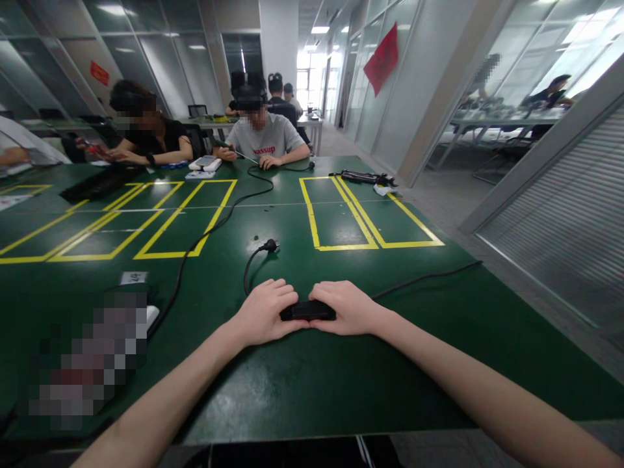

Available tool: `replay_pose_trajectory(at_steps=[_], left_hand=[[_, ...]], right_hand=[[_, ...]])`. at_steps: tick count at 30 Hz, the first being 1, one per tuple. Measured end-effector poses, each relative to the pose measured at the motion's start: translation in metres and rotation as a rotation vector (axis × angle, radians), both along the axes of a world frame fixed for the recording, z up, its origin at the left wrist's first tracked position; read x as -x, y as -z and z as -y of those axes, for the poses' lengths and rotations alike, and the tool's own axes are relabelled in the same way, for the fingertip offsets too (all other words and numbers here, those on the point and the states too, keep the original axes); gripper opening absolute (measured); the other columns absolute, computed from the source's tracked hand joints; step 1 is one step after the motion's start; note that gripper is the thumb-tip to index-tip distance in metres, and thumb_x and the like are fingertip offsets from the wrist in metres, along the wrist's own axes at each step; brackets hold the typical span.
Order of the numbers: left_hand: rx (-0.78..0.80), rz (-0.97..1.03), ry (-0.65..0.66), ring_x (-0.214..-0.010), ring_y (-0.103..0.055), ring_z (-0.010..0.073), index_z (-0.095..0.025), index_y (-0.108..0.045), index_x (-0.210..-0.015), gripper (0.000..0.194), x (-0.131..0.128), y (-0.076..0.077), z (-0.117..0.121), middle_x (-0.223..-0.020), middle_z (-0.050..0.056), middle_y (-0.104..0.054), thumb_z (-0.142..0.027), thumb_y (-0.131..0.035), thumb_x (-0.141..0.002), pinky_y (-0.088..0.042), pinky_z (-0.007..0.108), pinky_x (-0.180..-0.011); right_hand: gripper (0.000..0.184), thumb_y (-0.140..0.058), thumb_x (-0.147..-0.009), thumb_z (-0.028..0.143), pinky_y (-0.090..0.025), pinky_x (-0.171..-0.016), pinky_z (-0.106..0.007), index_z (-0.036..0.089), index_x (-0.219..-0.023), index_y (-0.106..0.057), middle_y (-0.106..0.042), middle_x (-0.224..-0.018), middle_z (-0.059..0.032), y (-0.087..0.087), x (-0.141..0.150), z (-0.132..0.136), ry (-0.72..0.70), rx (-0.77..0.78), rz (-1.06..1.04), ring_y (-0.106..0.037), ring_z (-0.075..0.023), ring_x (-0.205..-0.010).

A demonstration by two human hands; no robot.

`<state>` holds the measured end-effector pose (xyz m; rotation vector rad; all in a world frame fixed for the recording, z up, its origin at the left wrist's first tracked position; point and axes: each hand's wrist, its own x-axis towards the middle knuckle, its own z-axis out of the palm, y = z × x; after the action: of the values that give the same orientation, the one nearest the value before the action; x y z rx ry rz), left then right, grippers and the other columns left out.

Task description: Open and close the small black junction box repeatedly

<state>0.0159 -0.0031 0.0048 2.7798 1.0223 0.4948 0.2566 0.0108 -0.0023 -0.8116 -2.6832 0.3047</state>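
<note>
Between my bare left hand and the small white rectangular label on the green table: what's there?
A long black cable on the green tabletop, between left hand and label. Head view.

Between left hand (264, 313) and right hand (347, 308), an adapter (308, 311); behind it, on the table (277, 396), a plug (270, 246).

Both ends of the long black plastic block (308, 311) are hidden under the bare left hand (266, 312) and bare right hand (346, 308); those hands also hide the near ends of the black plugged cord (247, 272) and thin black cable (424, 278); coarse pixels mask a long item (92, 357); the green tabletop (292, 403) runs off the left edge
</note>
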Motion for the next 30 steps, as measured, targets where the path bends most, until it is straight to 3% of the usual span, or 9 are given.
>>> replay_pose_trajectory(at_steps=[7, 15, 19, 21, 26, 30], left_hand=[[-0.122, -0.052, 0.038, -0.078, -0.055, 0.0222, -0.020, -0.059, -0.079, 0.044, -0.001, -0.003, 0.003, -0.077, 0.004, -0.061, -0.058, -0.055, -0.100, -0.037, 0.036, -0.070], [-0.001, -0.015, 0.041, -0.085, -0.062, 0.0229, -0.019, -0.062, -0.097, 0.031, -0.006, -0.002, 0.008, -0.090, 0.006, -0.069, -0.047, -0.052, -0.103, -0.042, 0.035, -0.076], [0.056, 0.023, 0.018, -0.087, -0.064, 0.0242, -0.018, -0.063, -0.097, 0.030, -0.005, -0.003, 0.009, -0.092, 0.008, -0.070, -0.045, -0.050, -0.104, -0.047, 0.036, -0.077], [0.057, 0.070, 0.015, -0.093, -0.066, 0.0246, -0.018, -0.065, -0.107, 0.028, -0.006, -0.004, 0.010, -0.100, 0.009, -0.072, -0.041, -0.049, -0.104, -0.049, 0.036, -0.082], [-0.158, 0.085, 0.085, -0.113, -0.066, 0.0280, -0.017, -0.051, -0.142, 0.049, -0.011, -0.001, 0.014, -0.128, 0.014, -0.069, -0.039, -0.059, -0.098, -0.050, 0.042, -0.094], [-0.340, 0.045, 0.098, -0.111, -0.066, 0.0276, -0.014, -0.053, -0.137, 0.038, -0.013, 0.003, 0.012, -0.128, 0.015, -0.070, -0.026, -0.055, -0.100, -0.050, 0.041, -0.091]], right_hand=[[0.034, -0.061, -0.098, 0.051, -0.031, -0.061, -0.030, 0.019, -0.087, -0.063, -0.067, -0.077, -0.0044, -0.006, 0.000, -0.001, -0.049, -0.111, 0.187, -0.061, -0.0190, -0.068], [0.047, -0.057, -0.097, 0.062, -0.027, -0.061, -0.031, 0.018, -0.087, -0.067, -0.071, -0.074, -0.0064, -0.017, -0.001, -0.001, -0.028, -0.135, 0.276, -0.064, -0.0205, -0.067], [0.052, -0.050, -0.101, 0.061, -0.027, -0.060, -0.031, 0.017, -0.082, -0.070, -0.071, -0.073, -0.0082, -0.024, 0.001, 0.003, 0.042, -0.073, 0.310, -0.064, -0.0208, -0.067], [0.054, -0.045, -0.105, 0.057, -0.027, -0.060, -0.031, 0.016, -0.081, -0.071, -0.072, -0.072, -0.0085, -0.025, 0.002, 0.004, 0.079, -0.017, 0.302, -0.065, -0.0205, -0.066], [0.058, -0.030, -0.111, 0.047, -0.028, -0.063, -0.031, 0.016, -0.088, -0.073, -0.073, -0.077, -0.0095, -0.023, 0.001, 0.002, 0.154, 0.117, 0.319, -0.064, -0.0199, -0.068], [0.070, -0.015, -0.113, 0.043, -0.029, -0.062, -0.031, 0.015, -0.077, -0.069, -0.064, -0.065, -0.0053, -0.022, 0.002, 0.003, 0.151, 0.230, 0.259, -0.053, -0.0157, -0.058]])
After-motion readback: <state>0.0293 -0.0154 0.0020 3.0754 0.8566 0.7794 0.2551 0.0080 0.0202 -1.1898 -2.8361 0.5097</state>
